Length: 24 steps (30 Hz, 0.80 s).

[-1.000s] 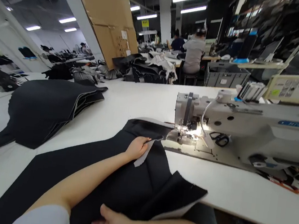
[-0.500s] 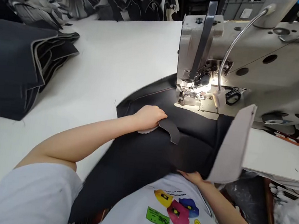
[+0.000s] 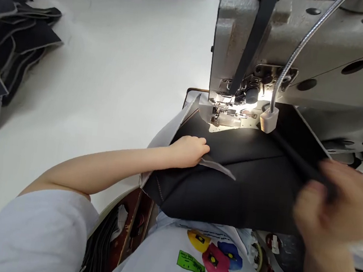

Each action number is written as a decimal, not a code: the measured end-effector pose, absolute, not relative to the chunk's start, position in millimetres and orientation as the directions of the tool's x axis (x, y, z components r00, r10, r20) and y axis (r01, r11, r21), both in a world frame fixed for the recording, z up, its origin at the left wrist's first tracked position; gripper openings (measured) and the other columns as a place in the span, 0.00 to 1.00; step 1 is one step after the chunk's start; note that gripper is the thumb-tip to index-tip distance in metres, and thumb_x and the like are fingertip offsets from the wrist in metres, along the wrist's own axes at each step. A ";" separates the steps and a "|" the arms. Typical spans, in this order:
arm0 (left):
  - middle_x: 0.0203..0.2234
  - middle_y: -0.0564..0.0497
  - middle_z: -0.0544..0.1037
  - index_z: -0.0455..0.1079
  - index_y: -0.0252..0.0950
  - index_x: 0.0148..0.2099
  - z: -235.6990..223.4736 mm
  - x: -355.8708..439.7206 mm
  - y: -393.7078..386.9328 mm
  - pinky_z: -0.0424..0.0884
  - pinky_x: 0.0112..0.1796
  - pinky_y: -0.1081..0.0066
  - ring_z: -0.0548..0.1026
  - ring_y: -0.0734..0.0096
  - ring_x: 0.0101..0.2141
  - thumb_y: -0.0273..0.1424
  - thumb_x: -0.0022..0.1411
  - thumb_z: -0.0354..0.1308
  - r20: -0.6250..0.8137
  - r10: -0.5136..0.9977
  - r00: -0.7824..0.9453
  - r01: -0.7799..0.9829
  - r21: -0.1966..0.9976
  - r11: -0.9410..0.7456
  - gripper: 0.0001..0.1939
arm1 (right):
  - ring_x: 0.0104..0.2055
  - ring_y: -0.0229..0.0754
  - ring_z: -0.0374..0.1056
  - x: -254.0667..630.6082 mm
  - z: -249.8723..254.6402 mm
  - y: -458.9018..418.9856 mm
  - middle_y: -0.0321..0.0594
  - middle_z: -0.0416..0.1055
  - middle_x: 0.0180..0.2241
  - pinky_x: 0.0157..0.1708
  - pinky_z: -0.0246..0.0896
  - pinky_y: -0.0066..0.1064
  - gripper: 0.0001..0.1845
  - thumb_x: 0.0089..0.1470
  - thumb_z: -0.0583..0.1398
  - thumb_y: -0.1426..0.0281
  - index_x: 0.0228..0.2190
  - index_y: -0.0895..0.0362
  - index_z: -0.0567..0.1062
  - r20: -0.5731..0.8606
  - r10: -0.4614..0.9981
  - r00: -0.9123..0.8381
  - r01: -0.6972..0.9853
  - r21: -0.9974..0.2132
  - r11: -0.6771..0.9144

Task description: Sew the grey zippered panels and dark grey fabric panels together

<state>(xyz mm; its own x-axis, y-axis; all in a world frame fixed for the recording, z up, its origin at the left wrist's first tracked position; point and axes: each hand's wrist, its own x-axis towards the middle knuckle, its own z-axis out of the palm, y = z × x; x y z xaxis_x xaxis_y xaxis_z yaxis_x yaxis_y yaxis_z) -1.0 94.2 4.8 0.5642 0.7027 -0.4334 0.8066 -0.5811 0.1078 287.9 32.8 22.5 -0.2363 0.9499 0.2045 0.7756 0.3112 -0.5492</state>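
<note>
A large black leather-like panel (image 3: 247,192) with a pale backing lies over the sewing machine bed and hangs down against my shirt. My left hand (image 3: 189,151) is closed around a small curved piece of dark material (image 3: 219,167), its pale edge showing, and rests on the panel left of the needle area. The panel's left side is folded, with pale backing (image 3: 165,134) turned up beside a stitched line. At the right, my right hand (image 3: 338,204), smeared by motion, grips the panel's bunched right part. The presser foot (image 3: 216,115) stands just beyond the panel's near edge.
The sewing machine head (image 3: 239,41) rises at the back right, with a flexible lamp (image 3: 268,120) hanging in front. A stack of dark cut pieces (image 3: 10,48) lies on the white table (image 3: 110,65) at the left. More pieces (image 3: 103,236) sit below the table edge.
My right hand has moved from near my waist out to the right, pulling the panel with it. The panel has turned and its left side folded over. My left hand keeps the curved piece.
</note>
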 end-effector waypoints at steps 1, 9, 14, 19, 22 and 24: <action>0.41 0.44 0.77 0.74 0.35 0.44 2.4 -4.1 98.3 0.73 0.37 0.65 0.79 0.58 0.39 0.25 0.62 0.51 -0.437 0.717 0.543 0.832 0.159 -0.532 0.12 | 0.50 0.60 0.71 262.9 23.2 51.5 0.43 0.78 0.44 0.41 0.70 0.54 0.24 0.63 0.47 0.62 0.50 0.36 0.78 0.282 0.896 -0.342 0.753 -0.488 0.441; 0.33 0.51 0.79 0.68 0.38 0.49 22.9 -70.4 121.2 0.69 0.32 0.69 0.78 0.60 0.33 0.45 0.68 0.50 -0.534 0.840 0.096 0.980 0.199 0.014 0.17 | 0.60 0.56 0.62 169.8 -37.9 150.7 0.52 0.65 0.61 0.56 0.60 0.51 0.21 0.67 0.50 0.67 0.55 0.50 0.76 0.074 0.634 -0.769 0.584 -0.321 0.746; 0.43 0.46 0.78 0.64 0.39 0.60 19.4 -77.1 126.9 0.72 0.37 0.66 0.78 0.56 0.40 0.38 0.69 0.53 -0.381 0.924 0.024 0.999 0.034 -0.011 0.20 | 0.64 0.58 0.57 191.4 -45.6 155.2 0.54 0.62 0.64 0.59 0.55 0.54 0.23 0.67 0.52 0.65 0.60 0.51 0.71 0.118 0.619 -0.777 0.566 -0.300 0.768; 0.63 0.45 0.66 0.61 0.48 0.66 0.4 -52.8 132.7 0.65 0.56 0.56 0.65 0.56 0.61 0.23 0.71 0.43 -0.258 0.760 0.596 0.783 -0.023 -0.622 0.26 | 0.56 0.56 0.65 210.3 -41.9 162.8 0.51 0.66 0.60 0.48 0.63 0.46 0.22 0.66 0.52 0.65 0.58 0.50 0.74 0.126 0.657 -0.743 0.610 -0.277 0.743; 0.68 0.44 0.58 0.56 0.42 0.69 -3.2 -48.8 139.1 0.61 0.59 0.53 0.59 0.51 0.64 0.32 0.71 0.48 -0.337 0.682 0.649 0.730 0.022 -0.684 0.26 | 0.49 0.53 0.68 215.5 -38.7 164.2 0.49 0.70 0.53 0.42 0.64 0.41 0.21 0.65 0.54 0.64 0.56 0.47 0.76 0.112 0.688 -0.717 0.649 -0.252 0.718; 0.71 0.39 0.51 0.51 0.35 0.72 -2.9 -49.0 143.5 0.59 0.59 0.50 0.56 0.45 0.64 0.41 0.69 0.52 -0.349 0.732 0.585 0.778 -0.016 -0.629 0.34 | 0.45 0.52 0.69 215.1 -36.3 164.4 0.49 0.72 0.48 0.38 0.63 0.38 0.20 0.63 0.56 0.62 0.54 0.46 0.78 0.099 0.708 -0.699 0.673 -0.242 0.699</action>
